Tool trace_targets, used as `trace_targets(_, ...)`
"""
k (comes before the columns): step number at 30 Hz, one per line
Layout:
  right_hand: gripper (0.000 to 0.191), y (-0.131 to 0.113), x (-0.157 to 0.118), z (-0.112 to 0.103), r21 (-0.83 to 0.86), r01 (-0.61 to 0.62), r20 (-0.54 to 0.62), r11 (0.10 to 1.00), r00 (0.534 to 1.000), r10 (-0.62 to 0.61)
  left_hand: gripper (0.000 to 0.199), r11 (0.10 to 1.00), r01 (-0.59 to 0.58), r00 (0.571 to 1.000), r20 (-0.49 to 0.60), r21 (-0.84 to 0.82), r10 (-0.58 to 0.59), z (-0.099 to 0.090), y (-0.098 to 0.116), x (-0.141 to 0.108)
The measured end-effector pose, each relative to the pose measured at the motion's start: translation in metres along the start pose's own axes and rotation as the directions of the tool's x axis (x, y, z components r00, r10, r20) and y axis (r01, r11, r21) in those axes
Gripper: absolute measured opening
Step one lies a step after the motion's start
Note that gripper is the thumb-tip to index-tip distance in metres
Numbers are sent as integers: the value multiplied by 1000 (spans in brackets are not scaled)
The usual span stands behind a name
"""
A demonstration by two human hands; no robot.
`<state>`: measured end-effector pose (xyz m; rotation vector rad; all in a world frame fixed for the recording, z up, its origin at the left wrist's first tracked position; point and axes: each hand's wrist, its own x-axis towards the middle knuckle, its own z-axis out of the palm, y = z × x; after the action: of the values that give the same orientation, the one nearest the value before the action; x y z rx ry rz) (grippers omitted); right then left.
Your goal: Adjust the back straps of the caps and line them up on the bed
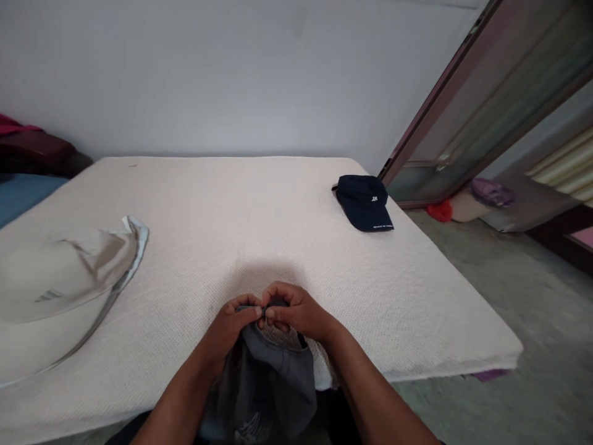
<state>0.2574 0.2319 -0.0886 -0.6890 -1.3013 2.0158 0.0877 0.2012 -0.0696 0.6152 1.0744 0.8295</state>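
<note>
A dark grey cap [278,377] hangs below my two hands at the front edge of the bed, its back opening towards the far side. My left hand [238,318] pinches one end of the cap's back strap between thumb and fingers. Close against it, my right hand [296,309] grips the other end of the strap. The fingertips meet at the strap, and the fastening between them is too small to make out. Pale embroidery shows on the cap's lower front.
A navy cap [364,201] lies at the right far side of the white-covered bed [231,210]. On the left sits a large beige hat [55,296]. Dark and blue cloth items [32,148] are piled at the far left. A framed door [445,136] stands at the right.
</note>
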Motion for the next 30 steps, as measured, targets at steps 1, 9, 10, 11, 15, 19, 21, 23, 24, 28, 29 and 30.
trace_targets(1, 14, 0, 0, -1, -30, -1, -22, 1000, 1000, 1, 10, 1000, -3, 1000, 0, 15, 3, -1, -1, 1)
trace_targets(9, 15, -6, 0, 3, -8, 128, -114, 992, 985, -128, 9, 999, 28, 999, 20, 34, -29, 2, -4, 2)
trace_targets(10, 16, -7, -1, 4, 26, 149, -132, 988, 981, -145, 8, 999, 37, 999, 18, 17, -37, 2, -4, 2)
trace_targets(11, 16, -9, -1, 5, 57, 172, -160, 983, 974, -161, 8, 999, 50, 998, 25, -6, -50, 3, -5, 2)
trace_targets(15, 17, -11, -3, 5, 192, 227, -282, 955, 945, -168, 9, 991, 87, 989, 128, -102, -74, 2, -7, 2)
trace_targets(19, 16, -10, -3, 5, 321, 216, -304, 922, 946, -116, 7, 972, 99, 969, 243, -214, -45, 1, -6, -1)
trace_targets(21, 16, -11, -4, 6, 367, 234, -325, 900, 939, -111, 4, 958, 101, 963, 269, -268, -26, 2, -6, -2)
trace_targets(23, 18, -12, -5, 6, 410, 258, -349, 875, 931, -111, 2, 956, 96, 960, 279, -277, -16, 4, -5, -2)
trace_targets(24, 19, -12, -6, 6, 428, 265, -354, 864, 929, -109, 2, 959, 88, 961, 276, -268, -11, 5, -5, -2)
trace_targets(28, 20, -14, -8, 7, 420, 239, -317, 875, 943, -105, 6, 984, 33, 982, 187, -177, 0, 8, -4, -1)
trace_targets(29, 19, -13, -8, 7, 402, 225, -306, 887, 947, -101, 8, 989, 20, 987, 158, -148, 4, 8, -4, -1)
trace_targets(30, 19, -13, -7, 7, 383, 212, -303, 899, 948, -95, 8, 993, 9, 991, 134, -120, 8, 8, -4, -1)
